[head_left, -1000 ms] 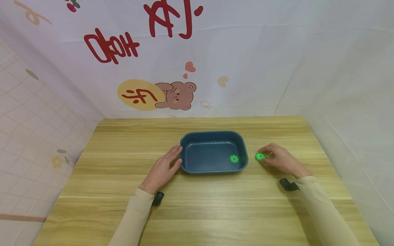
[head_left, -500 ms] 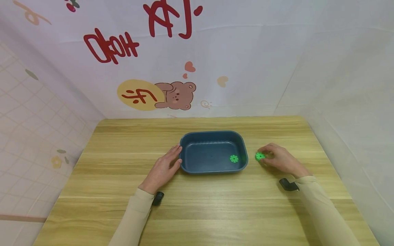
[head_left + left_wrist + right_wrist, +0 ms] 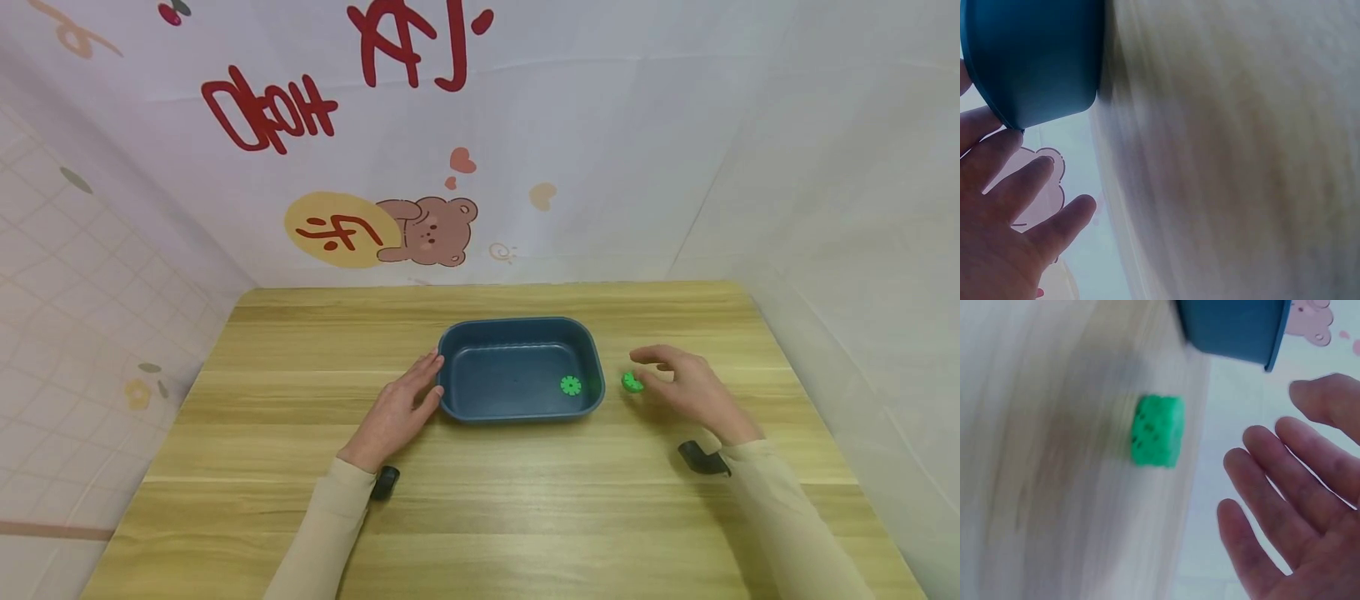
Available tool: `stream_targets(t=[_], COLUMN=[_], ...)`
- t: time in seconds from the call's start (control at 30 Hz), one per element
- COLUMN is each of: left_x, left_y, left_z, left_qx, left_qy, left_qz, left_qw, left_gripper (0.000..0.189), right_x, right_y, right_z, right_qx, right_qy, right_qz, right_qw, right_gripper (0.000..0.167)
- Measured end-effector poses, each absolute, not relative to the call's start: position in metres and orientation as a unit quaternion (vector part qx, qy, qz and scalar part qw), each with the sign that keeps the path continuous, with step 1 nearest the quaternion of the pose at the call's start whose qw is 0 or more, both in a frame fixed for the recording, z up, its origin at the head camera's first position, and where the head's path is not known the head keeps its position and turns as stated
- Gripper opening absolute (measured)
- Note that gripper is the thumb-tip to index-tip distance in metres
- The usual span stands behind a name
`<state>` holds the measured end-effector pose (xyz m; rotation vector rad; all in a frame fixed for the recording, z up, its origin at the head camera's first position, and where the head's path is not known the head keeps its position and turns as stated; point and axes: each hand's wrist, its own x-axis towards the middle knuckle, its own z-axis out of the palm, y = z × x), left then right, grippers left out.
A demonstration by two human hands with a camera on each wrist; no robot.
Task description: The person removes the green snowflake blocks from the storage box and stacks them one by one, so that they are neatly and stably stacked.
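Note:
A dark blue rectangular bin (image 3: pixel 517 375) stands mid-table. My left hand (image 3: pixel 396 414) rests at its left end with fingers extended, the fingertips (image 3: pixel 999 140) against the rim in the left wrist view. One flat green notched disc (image 3: pixel 571 386) lies inside, near the right front corner. Right of the bin, a short green stack of similar notched discs (image 3: pixel 1157 431) sits on the wood, blurred in the right wrist view. My right hand (image 3: pixel 686 390) is just above and to the right of that stack, thumb and fingers spread apart, holding nothing; its thumb partly covers the stack in the head view.
The wood-grain table (image 3: pixel 525 517) meets a white printed cloth (image 3: pixel 600 150) at the back, with a bear drawing on it. Further cloth hangs along the left and right sides. A black wrist camera (image 3: pixel 702 458) sits under the right sleeve, another (image 3: pixel 386 483) under the left.
My right hand has let go of the green disc stack; its fingers have spread and lifted slightly away. The stack stays in place. My left hand and the bin have not moved.

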<state>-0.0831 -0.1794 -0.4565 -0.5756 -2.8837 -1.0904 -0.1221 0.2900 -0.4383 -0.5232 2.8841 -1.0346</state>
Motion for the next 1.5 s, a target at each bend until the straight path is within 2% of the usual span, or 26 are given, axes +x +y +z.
stream_targets(t=[0.27, 0.6, 1.0, 1.2, 1.5], left_x=[-0.083, -0.084, -0.084, -0.083, -0.083], left_y=[-0.179, -0.178, -0.179, -0.179, -0.179], left_z=[-0.455, -0.455, -0.456, -0.457, -0.456], left_qx=[-0.181, -0.183, -0.186, -0.187, -0.186], left_qy=[-0.922, -0.922, -0.92, -0.921, -0.92], left_qz=[-0.343, -0.342, -0.344, -0.342, -0.344], left_qw=[0.001, 0.004, 0.008, 0.007, 0.009], left_gripper=[0.054, 0.053, 0.054, 0.054, 0.054], right_x=[-0.108, -0.097, -0.091, -0.091, -0.095], right_y=[0.268, 0.245, 0.211, 0.193, 0.173], right_z=[-0.423, -0.417, -0.416, -0.416, -0.42], right_qx=[-0.187, -0.238, -0.291, -0.295, -0.297], right_qy=[0.92, 0.909, 0.897, 0.906, 0.927], right_qz=[-0.339, -0.329, -0.322, -0.3, -0.229], right_qw=[-0.056, -0.093, -0.081, -0.049, -0.016], right_gripper=[0.031, 0.034, 0.035, 0.034, 0.042])
